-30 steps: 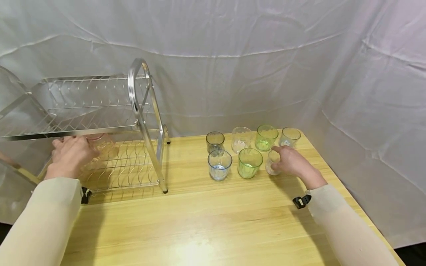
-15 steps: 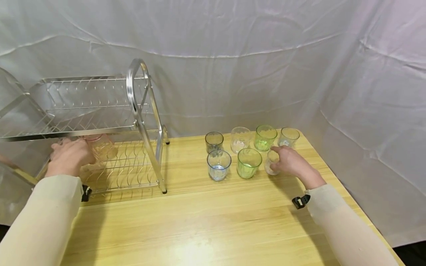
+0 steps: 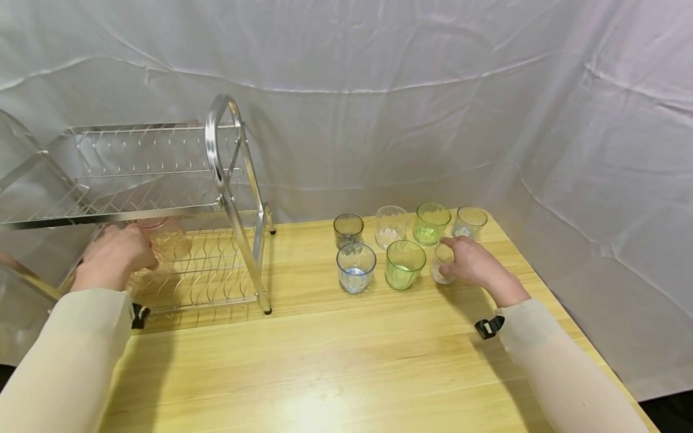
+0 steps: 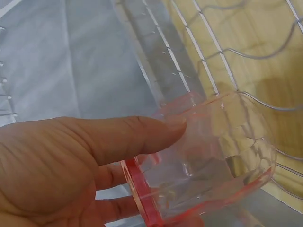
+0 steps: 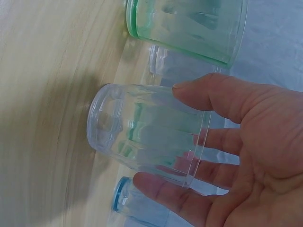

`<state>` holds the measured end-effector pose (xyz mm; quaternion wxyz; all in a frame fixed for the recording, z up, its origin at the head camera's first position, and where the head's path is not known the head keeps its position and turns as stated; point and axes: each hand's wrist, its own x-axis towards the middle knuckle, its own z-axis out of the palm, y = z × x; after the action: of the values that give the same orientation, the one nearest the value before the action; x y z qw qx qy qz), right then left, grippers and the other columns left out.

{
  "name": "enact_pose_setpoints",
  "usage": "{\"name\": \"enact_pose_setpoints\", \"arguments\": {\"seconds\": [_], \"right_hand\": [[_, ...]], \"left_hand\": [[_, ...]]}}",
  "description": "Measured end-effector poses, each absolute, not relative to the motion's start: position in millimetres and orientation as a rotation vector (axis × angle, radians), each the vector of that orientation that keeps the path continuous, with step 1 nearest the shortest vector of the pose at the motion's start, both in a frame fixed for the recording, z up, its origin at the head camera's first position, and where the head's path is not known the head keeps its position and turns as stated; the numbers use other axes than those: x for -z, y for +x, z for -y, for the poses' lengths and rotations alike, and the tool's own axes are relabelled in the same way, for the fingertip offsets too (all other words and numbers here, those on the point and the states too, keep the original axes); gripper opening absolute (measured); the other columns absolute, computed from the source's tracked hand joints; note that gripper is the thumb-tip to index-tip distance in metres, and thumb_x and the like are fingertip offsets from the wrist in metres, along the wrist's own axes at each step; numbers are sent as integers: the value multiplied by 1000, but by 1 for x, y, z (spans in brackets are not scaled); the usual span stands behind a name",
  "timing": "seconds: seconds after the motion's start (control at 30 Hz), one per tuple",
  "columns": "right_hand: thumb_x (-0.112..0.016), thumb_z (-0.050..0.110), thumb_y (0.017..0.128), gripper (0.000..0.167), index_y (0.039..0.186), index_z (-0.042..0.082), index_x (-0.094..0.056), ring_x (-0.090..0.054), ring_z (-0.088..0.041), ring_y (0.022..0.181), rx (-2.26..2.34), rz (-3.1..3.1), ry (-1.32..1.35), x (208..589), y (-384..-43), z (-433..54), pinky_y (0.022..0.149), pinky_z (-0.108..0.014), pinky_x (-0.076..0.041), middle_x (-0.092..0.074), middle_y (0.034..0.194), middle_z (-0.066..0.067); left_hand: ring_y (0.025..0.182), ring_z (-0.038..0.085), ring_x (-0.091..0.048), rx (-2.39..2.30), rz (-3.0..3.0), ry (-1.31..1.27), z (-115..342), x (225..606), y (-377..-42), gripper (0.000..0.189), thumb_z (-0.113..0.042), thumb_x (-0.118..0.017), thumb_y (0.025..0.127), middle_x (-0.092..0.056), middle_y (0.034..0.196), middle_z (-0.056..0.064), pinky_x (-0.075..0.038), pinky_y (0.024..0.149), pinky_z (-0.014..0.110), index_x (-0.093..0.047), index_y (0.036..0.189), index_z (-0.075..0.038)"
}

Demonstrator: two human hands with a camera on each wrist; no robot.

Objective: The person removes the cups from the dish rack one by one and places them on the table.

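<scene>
My left hand (image 3: pixel 115 254) reaches into the lower tier of the dish rack (image 3: pixel 216 252). In the left wrist view it grips a pink-tinted glass (image 4: pixel 218 161) by its thick red base end, thumb on the near side and fingers partly hidden beneath. The glass's other end points toward the rack wires. At the right of the table, my right hand (image 3: pixel 475 262) holds a clear glass (image 5: pixel 156 127) near its rim, with the thumb on one side and fingers on the other. That glass stands upright, its base at the wooden table (image 3: pixel 335 355).
Left of the held clear glass stand a green glass (image 3: pixel 405 266) and a blue-rimmed glass (image 3: pixel 356 269). Behind them are a dark grey glass (image 3: pixel 348 231), another clear glass (image 3: pixel 391 227), a second green glass (image 3: pixel 432 225) and a pale blue glass (image 3: pixel 470 222). Grey cloth (image 3: pixel 346 132) hangs behind.
My left hand has shifted very slightly inside the lower tier, its fingers now tucked further under the upper shelf. The right hand and the glasses on the table look unmoved.
</scene>
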<state>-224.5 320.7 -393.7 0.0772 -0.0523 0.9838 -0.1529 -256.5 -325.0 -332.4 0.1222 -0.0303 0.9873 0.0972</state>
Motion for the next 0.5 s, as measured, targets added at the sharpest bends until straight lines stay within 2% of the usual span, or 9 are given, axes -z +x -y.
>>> {"name": "enact_pose_setpoints", "arguments": {"seconds": [0.1,0.17,0.23,0.3,0.4,0.47,0.5], "right_hand": [[-73,15,84,82,156,-6,-41,-59,-43,115,458,-2946,-154,394,-224,-321,96,-60,-51,-45,149,-42],[-72,15,84,81,156,-6,-41,-59,-42,113,457,-2946,-151,394,-224,-321,96,-58,-51,-45,149,-42],[-72,15,84,82,156,-6,-41,-59,-41,110,455,-2946,-153,394,-224,-321,94,-57,-51,-45,149,-42],[-72,15,84,82,156,-6,-41,-58,-41,110,457,-2945,-157,394,-224,-321,93,-57,-51,-45,149,-42],[-72,14,84,82,156,-6,-41,-58,-43,114,465,-2944,-162,394,-224,-322,95,-58,-51,-44,150,-42],[-72,14,84,81,157,-6,-41,-58,-43,116,471,-2943,-161,393,-224,-322,96,-58,-51,-44,151,-42],[-72,14,84,81,157,-6,-41,-58,-44,116,472,-2943,-161,393,-224,-322,96,-59,-51,-44,151,-42]], "left_hand": [[114,63,-39,-319,-2885,-100,321,328,-252,47,-21,-71,86,-35,123,50,-47,86,77,-56,115,13],[109,59,-41,-317,-2900,-78,318,325,-249,37,-20,-70,85,-41,119,46,-50,79,69,-60,105,9],[105,53,-43,-304,-2928,-36,315,322,-245,24,-19,-69,83,-52,109,36,-50,75,60,-63,92,2],[103,52,-44,-293,-2935,-5,311,321,-242,25,-19,-69,83,-53,104,34,-49,72,56,-61,94,3],[105,54,-44,-281,-2926,50,304,319,-238,27,-20,-70,84,-56,106,33,-50,74,61,-63,98,3],[110,58,-43,-266,-2909,79,300,317,-235,28,-22,-70,86,-55,112,37,-50,76,68,-64,101,2],[112,58,-42,-254,-2905,105,298,316,-234,24,-23,-71,87,-58,115,35,-50,78,69,-67,96,-2]]}}
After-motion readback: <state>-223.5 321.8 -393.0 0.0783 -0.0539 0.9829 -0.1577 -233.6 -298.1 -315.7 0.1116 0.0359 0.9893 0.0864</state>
